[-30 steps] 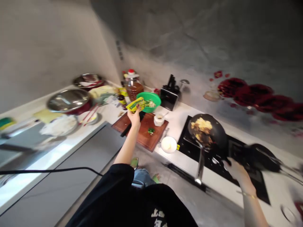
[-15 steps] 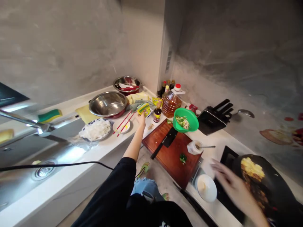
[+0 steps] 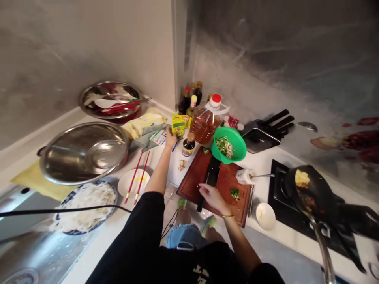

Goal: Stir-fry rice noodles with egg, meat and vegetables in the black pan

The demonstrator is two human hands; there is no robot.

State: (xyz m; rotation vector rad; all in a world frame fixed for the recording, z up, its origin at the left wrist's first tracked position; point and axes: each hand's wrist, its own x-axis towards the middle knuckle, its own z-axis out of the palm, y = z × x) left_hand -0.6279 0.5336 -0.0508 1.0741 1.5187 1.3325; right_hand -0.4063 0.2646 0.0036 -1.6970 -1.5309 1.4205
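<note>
My left hand [image 3: 170,139] reaches far across the counter, its fingers closed at the lower left edge of a yellow and green seasoning packet [image 3: 178,126]. Another yellow pouch shows just behind that packet. Close by stand a dark sauce bottle [image 3: 188,145] and a large oil jug [image 3: 205,125] with a red cap. My right hand [image 3: 211,196] hovers over the wooden cutting board [image 3: 192,173], empty, its fingers loosely bent and apart. Beneath it lies a black cleaver [image 3: 212,171]. Chopped greens [image 3: 235,192] are on the board, and a green bowl [image 3: 242,148] of cut vegetables rests at its far edge.
Left are two steel basins [image 3: 56,157], a plate of white noodles [image 3: 85,205] and red chopsticks [image 3: 142,177] across a small white plate [image 3: 123,183]. Right are a knife block [image 3: 260,138], a seasoning jar with spoon [image 3: 244,176], a white bowl [image 3: 265,217] and a wok [image 3: 318,193] with egg.
My left hand has carried the packet forward beside the other yellow pouch near the oil jug. My right hand has moved left from near the wok to above the board. The view has shifted.
</note>
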